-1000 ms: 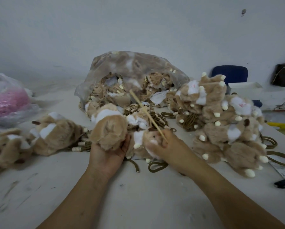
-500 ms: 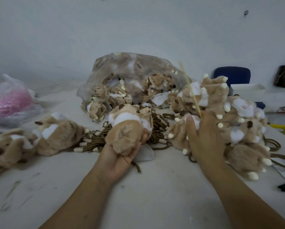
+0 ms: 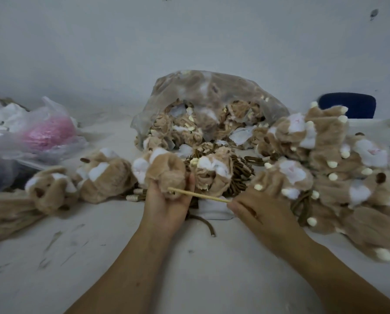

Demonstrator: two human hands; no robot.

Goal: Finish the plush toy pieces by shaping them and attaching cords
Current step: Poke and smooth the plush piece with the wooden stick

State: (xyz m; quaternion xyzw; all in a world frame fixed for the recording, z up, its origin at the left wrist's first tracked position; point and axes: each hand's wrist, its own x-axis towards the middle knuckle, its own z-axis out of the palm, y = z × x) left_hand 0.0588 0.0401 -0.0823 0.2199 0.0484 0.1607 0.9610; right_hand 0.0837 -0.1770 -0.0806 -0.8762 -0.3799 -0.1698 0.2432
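Observation:
My left hand [image 3: 166,205] grips a tan and white plush toy piece [image 3: 161,169] from below, just above the table. A thin wooden stick [image 3: 198,195] lies level, pinched in my right hand [image 3: 255,206], and its tip touches the bottom of that piece. A brown cord [image 3: 204,223] trails on the table under my left hand. Behind my hands lies a bundle of brown cords [image 3: 237,175] with another plush piece [image 3: 212,171] on it.
A clear plastic bag [image 3: 212,103] full of plush pieces stands at the back centre. A heap of plush pieces [image 3: 339,168] is at the right, two more pieces [image 3: 76,180] at the left. A bag with pink stuff [image 3: 44,132] sits far left, a blue chair [image 3: 348,105] behind right.
My right hand dropped a plush piece on the right heap and came back to the middle with the stick, which swung from upright to level and now points into the piece in my left hand.

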